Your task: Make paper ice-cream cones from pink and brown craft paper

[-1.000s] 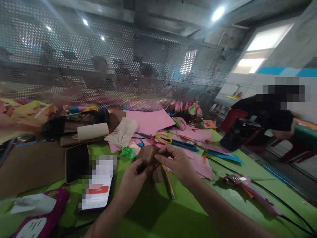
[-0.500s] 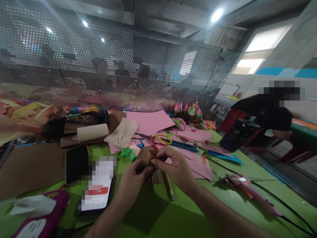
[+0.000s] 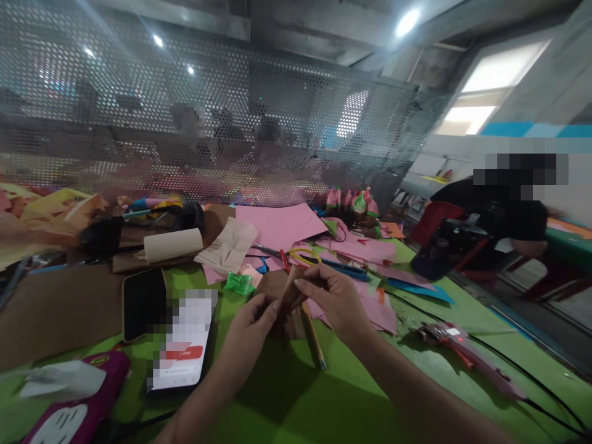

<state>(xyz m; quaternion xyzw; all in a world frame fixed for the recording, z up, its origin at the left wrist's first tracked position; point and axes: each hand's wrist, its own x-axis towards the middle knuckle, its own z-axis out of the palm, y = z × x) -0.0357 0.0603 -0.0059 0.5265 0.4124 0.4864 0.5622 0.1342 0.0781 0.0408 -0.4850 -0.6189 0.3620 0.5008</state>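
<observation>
Between my two hands is a small piece of brown paper (image 3: 289, 293), held up over the green table (image 3: 305, 407). My left hand (image 3: 253, 320) pinches its lower left edge between thumb and fingers. On the other side, my right hand (image 3: 330, 299) has thumb and fingers closed on its right edge. A pencil (image 3: 315, 339) lies just under the paper, pointing toward me. Behind my hands are scissors with yellow handles (image 3: 305, 258) and a blue-handled tool (image 3: 345, 271). More brown paper (image 3: 271, 283) lies behind and below the held piece.
To the left lie a dark phone (image 3: 144, 305), a lit phone (image 3: 185, 345) and a purple tissue holder (image 3: 99, 394). Pink paper sheets (image 3: 277, 225) spread across the back. A pink glue gun (image 3: 481, 357) with its cable lies right. Beyond the table sits a person (image 3: 509, 209).
The brown paper has gone from a rolled or bent shape to a flatter, more upright one. My hands have moved slightly apart, the right one a little up and right.
</observation>
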